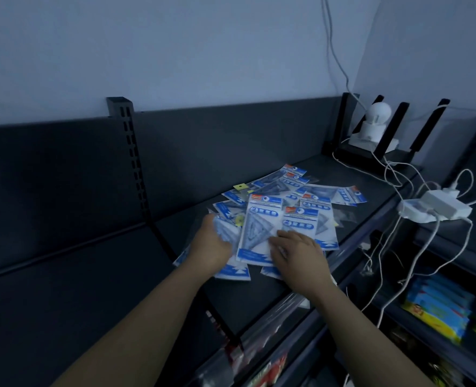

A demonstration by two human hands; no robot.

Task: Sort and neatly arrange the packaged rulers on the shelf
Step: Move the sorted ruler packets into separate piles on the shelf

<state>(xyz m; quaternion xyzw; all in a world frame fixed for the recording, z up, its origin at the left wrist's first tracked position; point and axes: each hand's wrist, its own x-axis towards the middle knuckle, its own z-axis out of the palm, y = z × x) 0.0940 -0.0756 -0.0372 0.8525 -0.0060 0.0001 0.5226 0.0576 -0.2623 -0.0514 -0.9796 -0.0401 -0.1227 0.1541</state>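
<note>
- Blue and yellow printed packets (438,308): stacked on a lower tier at 4 o'clock of the hands; blurred, print unreadable.
- Dark grey metal shelf (259,300): top tier, carrying everything listed below.
- Right hand (298,252): bare, palm down, fingers spread and straight, pressing flat on the lower right corner of the top packet.
- Left hand (213,241): bare, back to the camera, at the 9 o'clock edge of the pile and touching the packets there. Its fingers are hidden and blurred, so a grip cannot be told.
- Top packet (259,227): blue and white card with a clear plastic triangular ruler, lying face up between the two hands.
- Pile of packaged rulers (295,191): like blue and white packets, overlapping at mixed angles, spreading from the hands out toward 12 and 1 o'clock on the shelf.
- White power adapter block (438,209): at 3 o'clock of the pile on the shelf's front edge, with white cables (393,236) hanging from it.
- Black slotted upright (128,141): at 10 o'clock, against the back panel.
- Black router with upright antennas (393,141): far corner, 1 o'clock.
- White round-headed camera (375,121): standing on the router.
</note>
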